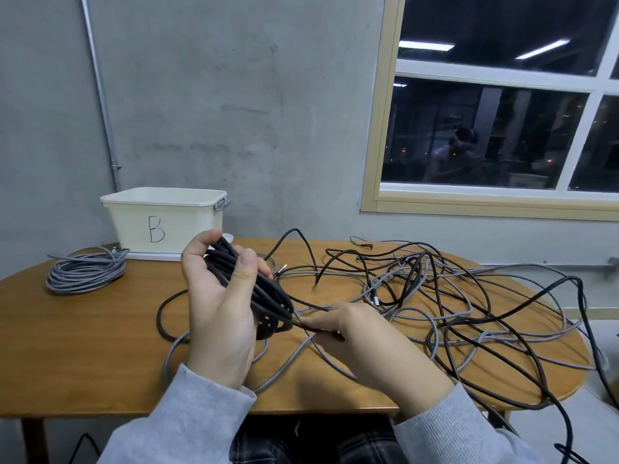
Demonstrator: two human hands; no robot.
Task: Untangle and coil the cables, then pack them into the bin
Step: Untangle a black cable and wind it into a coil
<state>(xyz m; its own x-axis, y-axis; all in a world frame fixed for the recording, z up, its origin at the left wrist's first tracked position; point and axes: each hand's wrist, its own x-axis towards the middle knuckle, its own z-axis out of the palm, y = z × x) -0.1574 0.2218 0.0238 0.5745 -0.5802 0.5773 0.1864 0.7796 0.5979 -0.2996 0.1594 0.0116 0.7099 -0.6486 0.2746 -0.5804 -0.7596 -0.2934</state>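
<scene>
My left hand point(217, 303) grips a coil of dark brown cable point(264, 296), held up above the wooden table point(83, 346). Just right of the coil, my right hand point(355, 333) pinches the loose strand of the same dark cable where it leaves the coil. A tangle of dark and grey braided cables point(435, 296) sprawls over the right half of the table. A finished grey cable coil point(85, 271) lies at the far left. The cream bin marked "B" point(164, 222) stands at the back left on its white lid.
Some dark cable hangs off the table's right edge toward the floor point(589, 346). The grey concrete wall is close behind the table, with a window at the upper right. Bare wood shows at the table's front left.
</scene>
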